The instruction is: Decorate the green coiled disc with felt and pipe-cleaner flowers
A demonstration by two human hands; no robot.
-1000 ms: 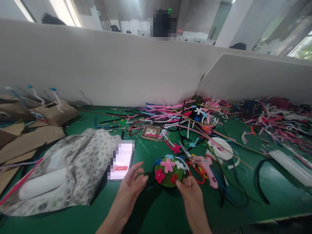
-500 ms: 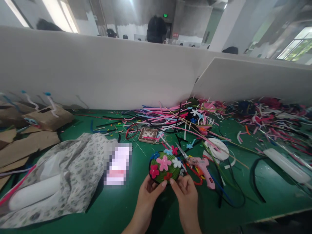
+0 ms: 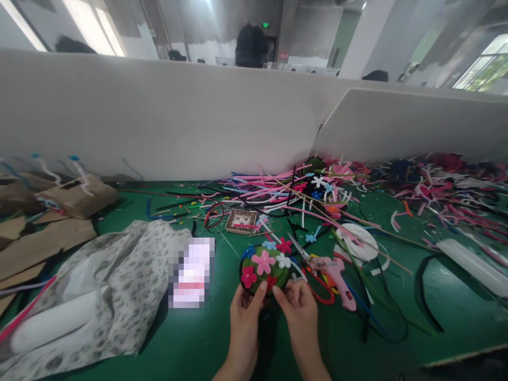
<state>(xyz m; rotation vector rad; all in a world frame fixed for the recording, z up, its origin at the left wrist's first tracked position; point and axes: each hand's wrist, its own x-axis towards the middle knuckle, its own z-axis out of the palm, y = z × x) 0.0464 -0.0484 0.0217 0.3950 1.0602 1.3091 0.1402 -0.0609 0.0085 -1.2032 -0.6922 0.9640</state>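
A round green piece (image 3: pixel 257 268), dotted with pink, red, white and blue fuzzy flowers, is held just above the table. My left hand (image 3: pixel 246 312) grips its lower left edge, the thumb beside a red flower (image 3: pixel 271 282). From the lower right, my right hand (image 3: pixel 297 304) holds it too, thumb tip close to the same flower. A pink glue gun (image 3: pixel 337 275) lies right of my right hand, partly over red-handled scissors (image 3: pixel 323 291) whose blades point up and left.
Loose pipe cleaners (image 3: pixel 257 188) pile along the back near a white divider (image 3: pixel 166 116). Patterned cloth (image 3: pixel 146 264) and a blurred-out phone-like object (image 3: pixel 193 272) lie left, with cardboard pieces (image 3: pixel 51 238) beyond. A small patterned square (image 3: pixel 241 221) and a white disc (image 3: pixel 359 242) are farther back.
My left thumb has moved up onto the green piece's lower edge, by the red flower. Both hands still hold the piece; the view has shifted slightly.
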